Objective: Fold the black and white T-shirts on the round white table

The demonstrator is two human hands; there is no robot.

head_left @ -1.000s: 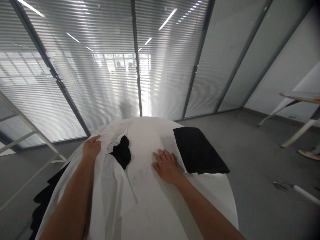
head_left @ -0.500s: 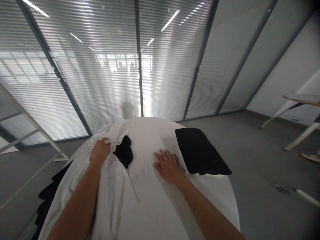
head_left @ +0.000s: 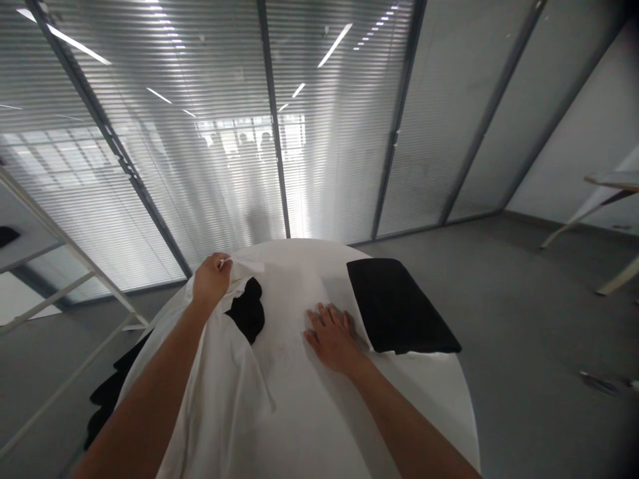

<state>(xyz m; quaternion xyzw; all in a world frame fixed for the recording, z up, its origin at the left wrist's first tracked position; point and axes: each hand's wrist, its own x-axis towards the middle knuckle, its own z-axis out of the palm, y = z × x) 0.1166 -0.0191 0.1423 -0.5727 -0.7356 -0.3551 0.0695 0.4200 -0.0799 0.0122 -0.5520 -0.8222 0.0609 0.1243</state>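
Note:
A white cloth point(head_left: 219, 392) lies in folds over the left side of a rounded white table point(head_left: 299, 426). My left hand point(head_left: 212, 279) pinches the cloth near its far edge. Just right of that hand, a black scalloped piece point(head_left: 247, 313) shows from beneath the cloth. My right hand point(head_left: 332, 336) lies flat on the table, fingers spread, holding nothing. Close to its right is a flat black folded piece point(head_left: 402, 306), with a thin white edge showing along its near and left sides. More black scalloped material point(head_left: 107, 392) hangs off the table's left side.
Glass panels with blinds point(head_left: 214, 193) stand beyond the table. A white metal frame point(head_left: 74, 253) is close on the left. At the right are a table with slanted legs point(head_left: 612, 183) and a small object on the floor point(head_left: 599, 382), too blurred to name.
My left hand has moved slightly away from me, and the cloth edge in it is pulled smoother. My right hand stays nearly in place. The view has shifted a little.

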